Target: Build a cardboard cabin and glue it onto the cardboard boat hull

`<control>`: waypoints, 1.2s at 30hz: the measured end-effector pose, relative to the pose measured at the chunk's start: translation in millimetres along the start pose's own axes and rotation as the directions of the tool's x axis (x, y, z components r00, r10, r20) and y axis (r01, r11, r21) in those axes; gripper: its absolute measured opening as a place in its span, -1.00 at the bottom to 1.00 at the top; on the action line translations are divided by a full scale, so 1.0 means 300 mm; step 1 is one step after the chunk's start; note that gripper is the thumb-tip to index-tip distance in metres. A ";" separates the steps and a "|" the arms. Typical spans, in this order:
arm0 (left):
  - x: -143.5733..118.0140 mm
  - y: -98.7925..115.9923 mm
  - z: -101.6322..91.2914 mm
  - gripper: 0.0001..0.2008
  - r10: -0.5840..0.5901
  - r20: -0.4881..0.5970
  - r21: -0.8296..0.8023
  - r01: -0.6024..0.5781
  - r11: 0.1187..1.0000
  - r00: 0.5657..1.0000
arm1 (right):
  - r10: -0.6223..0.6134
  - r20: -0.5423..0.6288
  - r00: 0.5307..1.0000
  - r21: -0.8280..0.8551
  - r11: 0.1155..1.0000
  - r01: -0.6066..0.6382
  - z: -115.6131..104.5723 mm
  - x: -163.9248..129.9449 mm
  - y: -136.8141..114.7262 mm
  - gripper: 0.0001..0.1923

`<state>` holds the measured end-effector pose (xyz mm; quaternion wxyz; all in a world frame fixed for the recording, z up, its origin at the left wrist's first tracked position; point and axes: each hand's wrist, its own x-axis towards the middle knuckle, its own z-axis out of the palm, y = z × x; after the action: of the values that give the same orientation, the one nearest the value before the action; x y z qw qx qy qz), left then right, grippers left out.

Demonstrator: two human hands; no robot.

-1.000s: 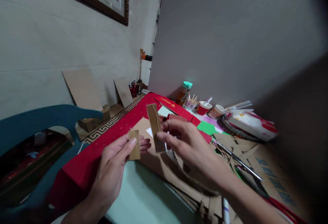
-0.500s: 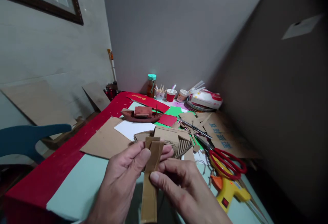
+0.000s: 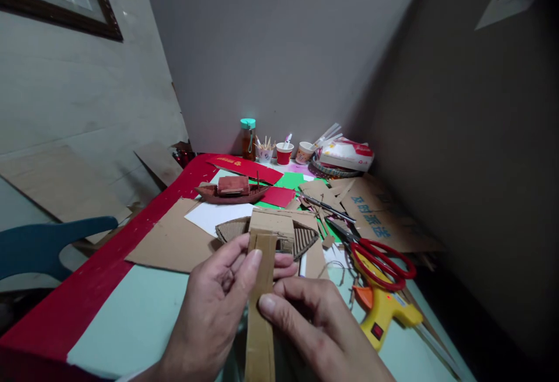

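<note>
Both hands pinch one long cardboard strip (image 3: 261, 300) above the counter (image 3: 131, 318): the left hand (image 3: 213, 306) closed on its upper part, the right hand (image 3: 314, 329) thumb pressing its middle. Just behind it lies a part-built cardboard boat (image 3: 271, 233), hull shaped but apparently unfinished, with scissors (image 3: 379, 257) and a yellow glue gun (image 3: 384, 312) to the right.

Two bare hands, left hand (image 3: 213, 318), right hand (image 3: 318, 335), no gloves, rings or sleeves in view

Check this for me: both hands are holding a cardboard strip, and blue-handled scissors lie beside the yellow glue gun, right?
Not quite. The head view shows the scissors have red handles, not blue. The rest holds: left hand and right hand hold the cardboard strip, beside the yellow glue gun.
</note>
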<state>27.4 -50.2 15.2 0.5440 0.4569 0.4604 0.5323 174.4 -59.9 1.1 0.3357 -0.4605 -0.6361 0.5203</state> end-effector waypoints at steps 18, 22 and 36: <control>-0.034 -0.050 -0.021 -0.70 0.016 -0.079 0.063 -0.011 0.998 0.997 | -0.160 -0.041 0.986 -0.037 0.987 0.159 0.025 -0.019 -0.022 -0.75; -0.051 -0.039 -0.009 -0.67 0.047 -0.078 0.052 -0.043 0.998 0.996 | -0.166 -0.037 0.985 0.042 0.985 0.168 0.040 -0.020 -0.014 -0.71; -0.015 0.028 -0.098 -0.87 0.231 0.032 0.186 -0.233 0.955 0.972 | -0.206 -0.111 0.972 -0.283 0.944 0.167 -0.013 -0.047 -0.051 -0.71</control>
<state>-3.1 -54.4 18.9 0.4344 0.5598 0.4493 0.5441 179.2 -72.2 17.5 0.3605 -0.4748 -0.7174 0.3605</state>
